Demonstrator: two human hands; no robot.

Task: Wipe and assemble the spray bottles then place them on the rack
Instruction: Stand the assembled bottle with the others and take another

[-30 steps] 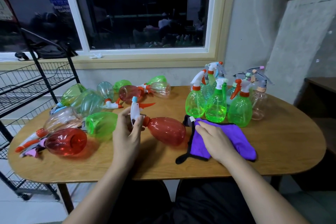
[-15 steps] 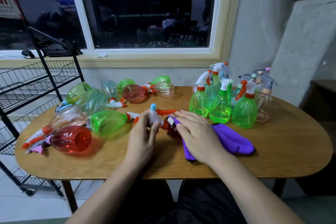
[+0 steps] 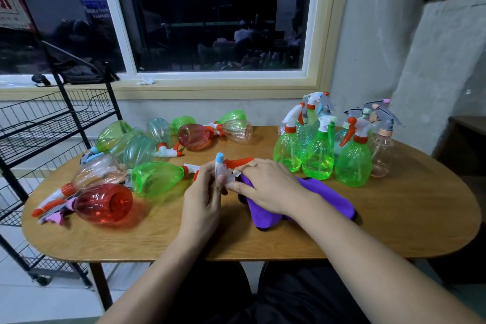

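Your right hand (image 3: 268, 187) has dragged the purple cloth (image 3: 324, 198) over the red bottle, fingers curled on the cloth; left hand (image 3: 202, 205) pinches the trigger head (image 3: 220, 167). Wipe underway.

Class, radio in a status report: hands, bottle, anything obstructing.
Left hand grips spray head. Right hand holds purple cloth against it. Green bottle beside left hand.

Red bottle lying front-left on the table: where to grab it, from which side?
Probably by the tapering shoulder of the red bottle, next to its pink trigger head, coming from above on the near side. It lies on its side and the belly looks wide; a green bottle and a peach bottle crowd the far side.
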